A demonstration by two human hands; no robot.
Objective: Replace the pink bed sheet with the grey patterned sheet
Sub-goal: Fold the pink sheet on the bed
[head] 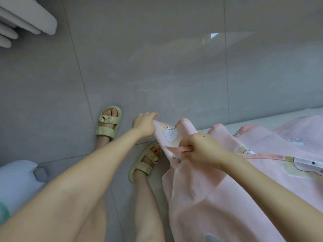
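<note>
The pink bed sheet [201, 186] with cartoon prints hangs in folds from both my hands in front of my legs and trails off to the right over a pale surface. My left hand [144, 125] pinches the sheet's top edge at its left corner. My right hand [201, 150] grips a bunched hem of the same sheet in a fist. No grey patterned sheet is in view.
I stand on a grey tiled floor [157, 67] in beige sandals [108, 122]. White slats [26, 18] show at the top left. A pale blue cloth item [17, 182] sits at the lower left. The pale bed edge [262, 121] runs along the right.
</note>
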